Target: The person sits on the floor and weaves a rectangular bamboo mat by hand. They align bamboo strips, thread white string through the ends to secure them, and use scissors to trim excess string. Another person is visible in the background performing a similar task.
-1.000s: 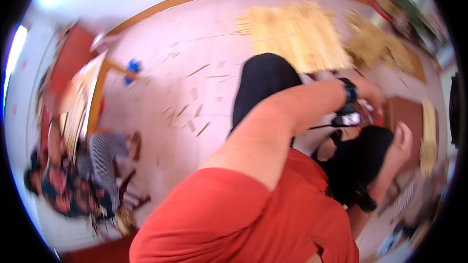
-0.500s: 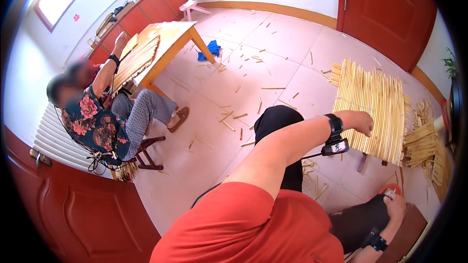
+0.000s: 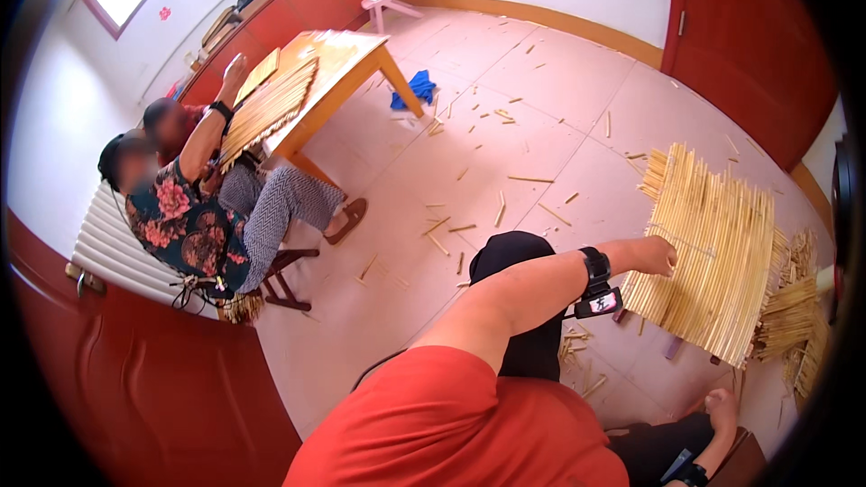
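My left hand (image 3: 654, 255) rests, fingers curled, on the straw mat's (image 3: 713, 252) near edge on the floor; right hand (image 3: 722, 406) below it, grip indiscernible; I would press evenly, keeping stalks aligned.

straw mat (image 3: 713, 248) | pale yellow, woven stalks | flat on floor
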A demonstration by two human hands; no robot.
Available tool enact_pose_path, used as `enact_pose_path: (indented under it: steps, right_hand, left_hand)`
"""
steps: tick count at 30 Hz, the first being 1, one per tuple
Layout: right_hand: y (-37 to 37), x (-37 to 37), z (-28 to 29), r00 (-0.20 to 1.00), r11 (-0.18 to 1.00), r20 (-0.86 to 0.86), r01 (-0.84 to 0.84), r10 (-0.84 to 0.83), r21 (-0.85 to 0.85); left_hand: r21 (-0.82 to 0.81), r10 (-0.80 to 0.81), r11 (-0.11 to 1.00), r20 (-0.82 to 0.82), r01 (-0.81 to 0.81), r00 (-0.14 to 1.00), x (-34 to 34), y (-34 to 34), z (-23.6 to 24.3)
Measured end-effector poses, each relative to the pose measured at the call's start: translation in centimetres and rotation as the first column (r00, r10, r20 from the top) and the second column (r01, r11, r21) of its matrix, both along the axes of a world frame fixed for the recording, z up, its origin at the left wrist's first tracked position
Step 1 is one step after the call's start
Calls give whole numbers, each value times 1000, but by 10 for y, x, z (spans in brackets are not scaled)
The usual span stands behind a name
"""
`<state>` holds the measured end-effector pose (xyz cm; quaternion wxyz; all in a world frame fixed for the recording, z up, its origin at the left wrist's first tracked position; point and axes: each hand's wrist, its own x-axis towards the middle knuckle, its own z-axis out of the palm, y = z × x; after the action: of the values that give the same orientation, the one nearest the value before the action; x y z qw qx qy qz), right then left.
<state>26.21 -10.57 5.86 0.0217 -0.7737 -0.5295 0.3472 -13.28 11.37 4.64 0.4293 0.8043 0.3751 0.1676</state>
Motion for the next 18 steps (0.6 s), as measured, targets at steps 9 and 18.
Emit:
enact_pose_path:
  steps: [9, 18]
  right_hand:
    - [8, 3, -18, 994, 996, -102, -16, 26, 90]
    - [-4, 33, -19, 951, 1000, -306, 28, -31, -13]
  left_hand:
    - [69, -160, 982, -193, 177, 968, 8, -7, -9]
    - [295, -205, 920, -203, 259, 958, 26, -6, -29]
